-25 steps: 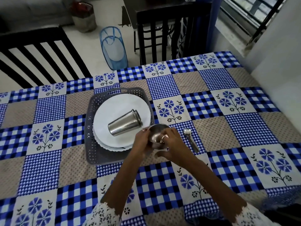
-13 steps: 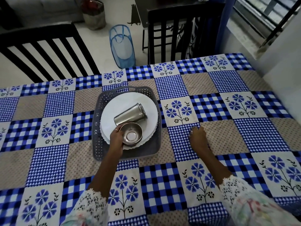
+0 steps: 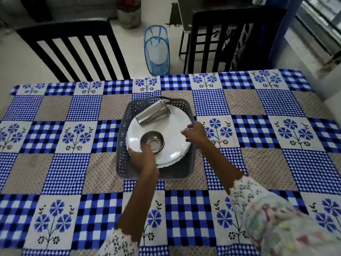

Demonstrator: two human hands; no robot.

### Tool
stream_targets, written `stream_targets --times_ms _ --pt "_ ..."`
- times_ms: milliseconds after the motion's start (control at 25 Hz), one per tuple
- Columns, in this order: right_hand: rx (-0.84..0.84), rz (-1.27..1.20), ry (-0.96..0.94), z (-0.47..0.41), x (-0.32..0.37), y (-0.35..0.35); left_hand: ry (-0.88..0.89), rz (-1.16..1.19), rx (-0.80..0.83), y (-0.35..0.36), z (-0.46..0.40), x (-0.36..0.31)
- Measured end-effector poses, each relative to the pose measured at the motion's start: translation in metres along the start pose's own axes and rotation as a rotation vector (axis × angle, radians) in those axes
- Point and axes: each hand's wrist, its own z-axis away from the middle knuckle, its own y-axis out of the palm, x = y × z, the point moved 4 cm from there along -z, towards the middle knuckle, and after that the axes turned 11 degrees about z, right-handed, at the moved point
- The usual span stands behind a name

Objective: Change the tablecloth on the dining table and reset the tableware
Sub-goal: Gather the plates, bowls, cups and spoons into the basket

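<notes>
A blue, white and beige patchwork tablecloth covers the table. At its middle stands a grey perforated basket with a stack of white plates in it. A steel tumbler lies on its side at the far edge of the plates. On the top plate sits a small steel bowl, and my left hand holds its near rim. My right hand hovers over the plates' right edge and pinches a steel spoon, which is mostly hidden by the fingers.
Two dark slatted chairs stand beyond the far table edge, one at the left and one at the right. A blue mesh hamper is on the floor between them. A wall runs close to the table's right side.
My left hand has set the bowl onto the top plate. My right hand picked the spoon up off the cloth and carried it left to the plates. The tumbler shifted toward the basket's far end.
</notes>
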Motion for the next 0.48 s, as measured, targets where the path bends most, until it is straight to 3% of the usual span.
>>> stream_targets --times_ms 120,240,320,480 --pt "0.038 0.222 -0.089 0.004 0.019 0.029 -0.241 0.078 -0.108 -0.020 0.019 0.011" --pt "0.054 0.529 -0.184 0.001 0.027 0.028 -0.612 0.171 0.017 -0.027 0.038 0.011" --pt "-0.007 0.742 -0.244 -0.011 0.044 0.016 -0.809 0.264 0.006 -0.030 0.046 0.019" --pt "-0.232 0.819 -0.389 -0.056 0.113 -0.011 -0.916 0.403 -0.069 -0.024 0.023 0.039"
